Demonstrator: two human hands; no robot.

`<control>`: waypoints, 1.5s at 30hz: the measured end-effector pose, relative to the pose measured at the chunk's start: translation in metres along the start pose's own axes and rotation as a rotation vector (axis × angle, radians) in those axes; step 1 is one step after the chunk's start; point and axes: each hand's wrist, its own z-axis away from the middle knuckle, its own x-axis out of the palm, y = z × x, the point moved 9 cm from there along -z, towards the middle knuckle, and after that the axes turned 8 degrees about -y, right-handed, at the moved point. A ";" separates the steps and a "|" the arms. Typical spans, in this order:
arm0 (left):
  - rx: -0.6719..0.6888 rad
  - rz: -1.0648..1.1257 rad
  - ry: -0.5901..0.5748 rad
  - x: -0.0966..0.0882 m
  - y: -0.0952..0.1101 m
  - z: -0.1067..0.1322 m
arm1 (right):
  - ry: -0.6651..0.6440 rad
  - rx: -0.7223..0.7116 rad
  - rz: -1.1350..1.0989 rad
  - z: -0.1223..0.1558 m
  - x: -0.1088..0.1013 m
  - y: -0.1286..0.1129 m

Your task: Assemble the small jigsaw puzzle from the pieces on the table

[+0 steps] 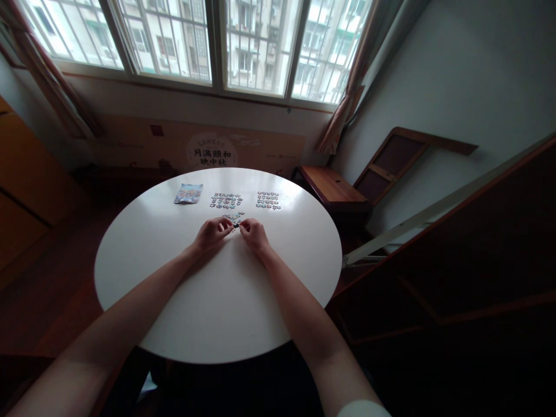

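Observation:
My left hand [212, 231] and my right hand [253, 233] meet over the middle of a round white table [208, 307]. Both are closed in a pinch, fingertips almost touching around a small dark jigsaw puzzle piece [237, 226]; its edges are partly hidden by the fingers. Just beyond the fingertips lies a small cluster of joined or touching puzzle pieces [234, 217]. Farther back, loose pieces are laid out in rows: one group at left [226, 201] and another group at right [268, 200].
A colourful printed sheet or packet [189, 193] lies at the table's back left. Behind the table stand a wooden bench [332, 185] and a printed cardboard panel [269, 142] under a barred window. A folded wooden chair [391, 165] leans at the right wall.

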 end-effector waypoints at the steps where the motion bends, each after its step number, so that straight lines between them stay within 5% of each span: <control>1: -0.004 0.003 -0.006 0.001 0.000 0.000 | -0.001 0.000 -0.002 0.000 0.000 0.000; 12: 0.080 -0.015 -0.088 0.009 0.007 0.002 | -0.018 -0.018 -0.010 0.001 0.001 -0.003; 45: 0.064 -0.009 -0.077 0.010 0.008 0.002 | -0.046 -0.019 0.047 0.000 0.004 -0.001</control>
